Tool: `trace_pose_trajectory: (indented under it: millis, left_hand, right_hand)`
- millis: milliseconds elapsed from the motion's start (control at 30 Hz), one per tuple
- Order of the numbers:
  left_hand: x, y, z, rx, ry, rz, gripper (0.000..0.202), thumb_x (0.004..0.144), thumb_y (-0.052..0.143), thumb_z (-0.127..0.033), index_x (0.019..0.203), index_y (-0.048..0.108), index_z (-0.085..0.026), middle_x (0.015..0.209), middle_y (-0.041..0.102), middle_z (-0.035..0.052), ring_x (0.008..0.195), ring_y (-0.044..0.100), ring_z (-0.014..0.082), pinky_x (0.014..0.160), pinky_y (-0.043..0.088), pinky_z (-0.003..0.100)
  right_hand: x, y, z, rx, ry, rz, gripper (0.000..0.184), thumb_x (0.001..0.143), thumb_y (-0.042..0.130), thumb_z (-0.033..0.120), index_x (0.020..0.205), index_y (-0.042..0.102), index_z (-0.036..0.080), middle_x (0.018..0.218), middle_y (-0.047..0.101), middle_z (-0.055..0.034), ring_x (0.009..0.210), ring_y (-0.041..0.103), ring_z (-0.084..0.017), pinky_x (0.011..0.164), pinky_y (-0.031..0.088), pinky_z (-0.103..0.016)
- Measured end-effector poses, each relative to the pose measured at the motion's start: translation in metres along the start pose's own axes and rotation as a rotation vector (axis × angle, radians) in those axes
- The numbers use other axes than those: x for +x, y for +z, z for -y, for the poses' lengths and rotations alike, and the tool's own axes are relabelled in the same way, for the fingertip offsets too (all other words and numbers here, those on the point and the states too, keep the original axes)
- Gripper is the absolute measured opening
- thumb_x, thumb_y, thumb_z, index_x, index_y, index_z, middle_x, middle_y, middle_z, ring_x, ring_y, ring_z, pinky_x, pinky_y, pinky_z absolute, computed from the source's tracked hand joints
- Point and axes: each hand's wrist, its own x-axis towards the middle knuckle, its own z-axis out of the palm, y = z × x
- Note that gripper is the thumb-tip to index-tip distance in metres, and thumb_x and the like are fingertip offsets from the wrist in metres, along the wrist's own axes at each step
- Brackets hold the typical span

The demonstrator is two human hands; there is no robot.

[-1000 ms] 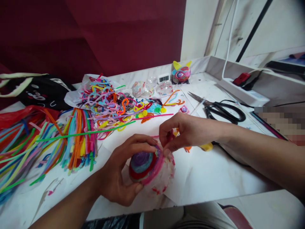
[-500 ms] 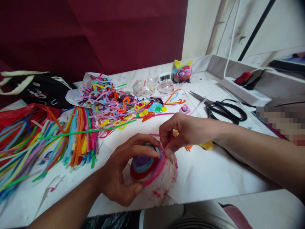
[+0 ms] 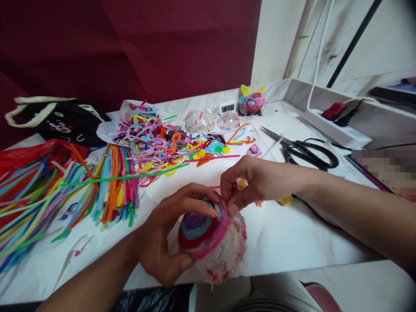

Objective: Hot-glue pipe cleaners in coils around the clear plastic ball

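A clear plastic ball [image 3: 224,247] is partly covered with rings of pipe cleaner in purple, blue, red and pink. My left hand [image 3: 172,229] is wrapped round its left side, thumb below and fingers on top. At the ball's upper edge, my right hand [image 3: 243,186] pinches a pink pipe cleaner [image 3: 215,187] between thumb and forefinger, against the pink outer ring. The fingertips hide most of that strand. White and red bits show through or on the uncovered part of the ball.
Bundled pipe cleaners [image 3: 113,186] lie left, with a pile of bent pieces [image 3: 146,130] behind. Black-handled scissors [image 3: 305,151] rest at right, near a power strip [image 3: 338,128]. A horned ball figure [image 3: 251,100], a small digital clock [image 3: 227,108] and clear half-shells [image 3: 199,121] stand at the back.
The view has shifted slightly, so the background sits a little further right. The ball has tilted slightly, showing more of its clear side. Both hands keep their hold.
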Motion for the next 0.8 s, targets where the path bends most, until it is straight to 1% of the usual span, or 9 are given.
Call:
trace_pose_trajectory:
  millis: [100, 233, 400, 500, 600, 733, 800]
  left_hand:
    - [-0.002, 0.001, -0.001, -0.035, -0.018, -0.009, 0.042, 0.082, 0.065, -0.040, 0.119, 0.060, -0.022, 0.122, 0.058, 0.0124, 0.110, 0.062, 0.0293, 0.097, 0.052, 0.045]
    - [-0.004, 0.003, -0.002, -0.069, -0.008, -0.036, 0.042, 0.079, 0.068, -0.038, 0.118, 0.060, -0.024, 0.123, 0.058, 0.0113, 0.111, 0.062, 0.0294, 0.096, 0.054, 0.045]
    - [-0.005, 0.004, -0.008, -0.065, -0.020, -0.079, 0.041, 0.079, 0.071, -0.044, 0.115, 0.061, -0.025, 0.122, 0.058, 0.0098, 0.114, 0.060, 0.0306, 0.095, 0.055, 0.046]
    - [-0.006, 0.004, -0.012, -0.036, -0.009, -0.097, 0.040, 0.079, 0.072, -0.041, 0.114, 0.061, -0.025, 0.122, 0.058, 0.0097, 0.115, 0.060, 0.0301, 0.095, 0.055, 0.044]
    - [-0.007, 0.005, -0.013, -0.025, -0.030, -0.116, 0.039, 0.079, 0.073, -0.041, 0.113, 0.061, -0.025, 0.122, 0.058, 0.0092, 0.114, 0.061, 0.0290, 0.095, 0.055, 0.042]
    - [-0.009, 0.005, -0.013, -0.041, -0.048, -0.117, 0.040, 0.079, 0.074, -0.041, 0.113, 0.062, -0.026, 0.122, 0.059, 0.0092, 0.116, 0.061, 0.0311, 0.095, 0.056, 0.044]
    - [-0.010, 0.005, -0.012, -0.045, -0.055, -0.123, 0.040, 0.079, 0.074, -0.042, 0.114, 0.062, -0.026, 0.121, 0.059, 0.0094, 0.117, 0.060, 0.0319, 0.095, 0.056, 0.045]
  right_hand:
    - [0.001, 0.001, -0.005, -0.022, 0.028, -0.031, 0.026, 0.069, 0.084, 0.038, 0.075, 0.070, 0.017, 0.067, 0.065, 0.0043, 0.061, 0.056, -0.009, 0.053, 0.042, -0.021]
    - [0.000, -0.001, -0.003, -0.068, 0.000, -0.051, 0.028, 0.069, 0.083, 0.041, 0.079, 0.071, 0.018, 0.074, 0.067, 0.0026, 0.069, 0.060, -0.012, 0.058, 0.045, -0.022]
    - [-0.004, -0.005, 0.006, -0.083, -0.062, -0.019, 0.021, 0.074, 0.081, 0.033, 0.083, 0.073, 0.016, 0.077, 0.069, 0.0020, 0.074, 0.062, -0.012, 0.065, 0.049, -0.022]
    - [-0.006, -0.005, 0.010, -0.078, -0.087, -0.027, 0.018, 0.075, 0.080, 0.029, 0.083, 0.073, 0.016, 0.077, 0.070, 0.0021, 0.073, 0.063, -0.011, 0.063, 0.049, -0.021]
    - [-0.007, -0.005, 0.010, -0.076, -0.106, -0.043, 0.015, 0.075, 0.080, 0.027, 0.082, 0.073, 0.015, 0.076, 0.070, 0.0023, 0.071, 0.062, -0.010, 0.061, 0.049, -0.020]
    - [-0.009, -0.005, 0.010, -0.074, -0.138, -0.049, 0.012, 0.076, 0.079, 0.023, 0.083, 0.073, 0.016, 0.076, 0.070, 0.0037, 0.070, 0.061, -0.008, 0.060, 0.048, -0.018]
    - [-0.009, -0.005, 0.010, -0.079, -0.138, -0.054, 0.011, 0.077, 0.078, 0.024, 0.084, 0.073, 0.017, 0.076, 0.070, 0.0040, 0.069, 0.061, -0.008, 0.059, 0.047, -0.018]
